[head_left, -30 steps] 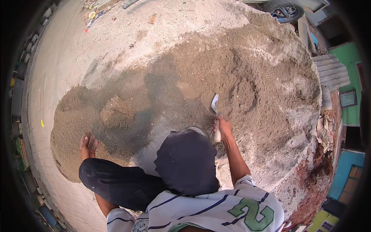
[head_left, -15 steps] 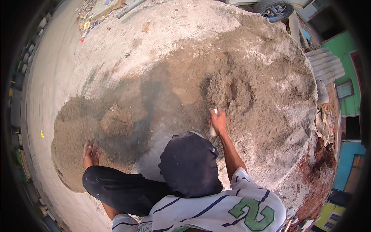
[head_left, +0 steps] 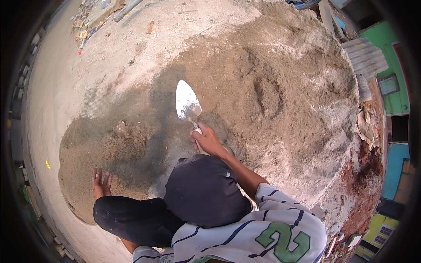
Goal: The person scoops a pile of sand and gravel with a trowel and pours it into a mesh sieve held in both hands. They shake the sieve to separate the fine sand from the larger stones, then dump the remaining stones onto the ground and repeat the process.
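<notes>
A pointed trowel [head_left: 186, 101] with a pale handle is gripped in my right hand [head_left: 208, 139]. Its blade shines bright, has damp sand stuck near the neck, and is over the sand, pointing away from me. My left hand [head_left: 101, 183] rests with fingers apart at the near edge of a wire mesh [head_left: 92, 103], just beyond my dark-clothed knee. On the mesh lies a heap of sand [head_left: 125, 140], darker and damp-looking around it. Whether the left fingers press on the mesh or its rim is hidden.
A wide mound of brown sand [head_left: 298, 83] with hollows spreads to the right. A paved road [head_left: 48, 118] runs along the left. At the far left lie litter [head_left: 87, 30] and a grey pipe [head_left: 128, 10]. Corrugated sheeting [head_left: 365, 56] and torn paper sacking [head_left: 367, 127] border the right side.
My right hand has swung left from the sand pile with the trowel, whose blade now shows fully near the mesh. My left hand stays by the mesh, slightly lower. The heap on the mesh looks more spread.
</notes>
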Demonstrator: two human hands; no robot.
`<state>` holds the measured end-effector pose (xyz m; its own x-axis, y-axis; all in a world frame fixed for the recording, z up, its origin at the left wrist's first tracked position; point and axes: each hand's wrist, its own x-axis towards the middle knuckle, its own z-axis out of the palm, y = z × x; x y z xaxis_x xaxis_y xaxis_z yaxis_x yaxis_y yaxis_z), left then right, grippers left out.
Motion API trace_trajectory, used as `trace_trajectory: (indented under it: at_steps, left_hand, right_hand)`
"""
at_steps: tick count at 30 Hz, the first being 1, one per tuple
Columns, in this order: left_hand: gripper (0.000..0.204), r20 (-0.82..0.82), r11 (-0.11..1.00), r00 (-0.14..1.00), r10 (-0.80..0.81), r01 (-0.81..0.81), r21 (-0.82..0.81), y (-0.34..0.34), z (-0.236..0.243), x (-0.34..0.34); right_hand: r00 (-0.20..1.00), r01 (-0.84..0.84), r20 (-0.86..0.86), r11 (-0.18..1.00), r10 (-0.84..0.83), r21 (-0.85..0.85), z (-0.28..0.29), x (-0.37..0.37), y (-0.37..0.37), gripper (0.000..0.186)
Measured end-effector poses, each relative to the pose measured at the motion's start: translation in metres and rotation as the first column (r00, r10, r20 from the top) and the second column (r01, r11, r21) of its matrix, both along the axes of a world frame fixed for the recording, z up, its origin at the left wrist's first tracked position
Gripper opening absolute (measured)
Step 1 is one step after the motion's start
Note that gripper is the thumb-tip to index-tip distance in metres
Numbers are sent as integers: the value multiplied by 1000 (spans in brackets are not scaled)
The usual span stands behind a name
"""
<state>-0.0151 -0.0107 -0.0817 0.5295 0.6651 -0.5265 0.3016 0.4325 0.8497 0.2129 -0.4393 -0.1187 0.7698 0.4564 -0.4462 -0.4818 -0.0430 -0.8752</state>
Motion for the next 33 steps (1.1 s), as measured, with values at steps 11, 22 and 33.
trace_trajectory:
  at_steps: [11, 22, 33]
  left_hand:
    - [57, -68, 998, 996, 63, -62, 17, 8, 0, 6]
    - [58, -48, 996, 995, 85, -84, 23, -6, 10, 0]
    - [47, -5, 991, 992, 126, -126, 35, -20, 20, 12]
  right_hand:
    - [696, 664, -41, 665, -717, -342, -77, -14, -210, 17]
    - [792, 600, 123, 723, -599, -344, -64, -32, -173, 19]
    - [863, -24, 389, 795, 323, -606, 23, -17, 15, 26]
